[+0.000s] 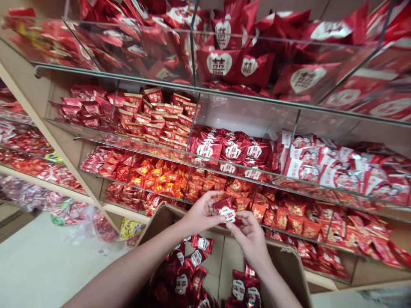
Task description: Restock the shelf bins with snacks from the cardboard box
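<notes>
Between my two hands is a small red candy packet (226, 212) with a white emblem, held up above a cardboard box. My left hand (201, 212) grips its left side, thumb along the lower edge. My right hand (248, 231) pinches its right end. Below, inside the cardboard box (289, 256), lie several matching red packets (196, 257) on the left and more red packets (239, 288) on the right, with bare box bottom showing between them. My forearms hide part of the box.
Slanted shelves with clear dividers rise in front. Matching red packets (233, 149) fill a middle bin, beside gold-edged packets (154, 115) and white-and-red packets (337, 164). Larger red bags (221, 64) sit on top. Plastic bags (67, 209) of sweets rest on the floor at left.
</notes>
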`<act>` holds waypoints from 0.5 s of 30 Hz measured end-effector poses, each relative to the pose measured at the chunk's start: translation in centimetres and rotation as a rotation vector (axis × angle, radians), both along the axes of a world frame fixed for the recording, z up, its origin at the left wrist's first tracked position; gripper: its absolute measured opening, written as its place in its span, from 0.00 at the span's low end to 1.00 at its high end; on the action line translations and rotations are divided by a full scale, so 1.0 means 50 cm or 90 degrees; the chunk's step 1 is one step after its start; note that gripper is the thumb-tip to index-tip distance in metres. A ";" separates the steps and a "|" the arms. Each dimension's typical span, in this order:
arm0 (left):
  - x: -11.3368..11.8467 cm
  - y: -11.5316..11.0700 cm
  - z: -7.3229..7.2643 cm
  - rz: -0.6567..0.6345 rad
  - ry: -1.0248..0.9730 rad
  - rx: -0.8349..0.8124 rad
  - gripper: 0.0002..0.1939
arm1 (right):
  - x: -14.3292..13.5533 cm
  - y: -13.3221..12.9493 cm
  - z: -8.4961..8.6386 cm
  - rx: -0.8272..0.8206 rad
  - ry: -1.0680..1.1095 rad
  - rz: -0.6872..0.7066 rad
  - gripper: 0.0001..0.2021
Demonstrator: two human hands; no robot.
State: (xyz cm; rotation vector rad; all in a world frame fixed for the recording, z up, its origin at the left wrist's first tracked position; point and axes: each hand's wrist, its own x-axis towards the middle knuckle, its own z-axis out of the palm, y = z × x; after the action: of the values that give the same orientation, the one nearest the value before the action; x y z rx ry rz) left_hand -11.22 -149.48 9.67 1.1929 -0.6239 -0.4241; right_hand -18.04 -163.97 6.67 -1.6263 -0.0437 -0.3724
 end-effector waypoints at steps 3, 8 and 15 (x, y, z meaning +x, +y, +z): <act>0.002 0.009 0.005 0.012 -0.020 0.005 0.26 | -0.013 -0.015 0.030 -0.080 -0.015 -0.013 0.11; 0.008 0.015 0.004 0.068 -0.001 0.037 0.19 | -0.012 -0.059 0.192 -0.308 -0.173 -0.154 0.13; 0.000 0.018 -0.004 0.058 -0.048 0.115 0.15 | 0.158 -0.076 0.351 -0.568 -0.254 -0.185 0.09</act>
State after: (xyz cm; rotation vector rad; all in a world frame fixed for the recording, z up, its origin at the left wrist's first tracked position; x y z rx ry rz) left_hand -11.21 -148.57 9.46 1.4088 -0.6026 -0.3661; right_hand -10.15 -167.77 24.20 -2.4163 -0.3140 -0.9994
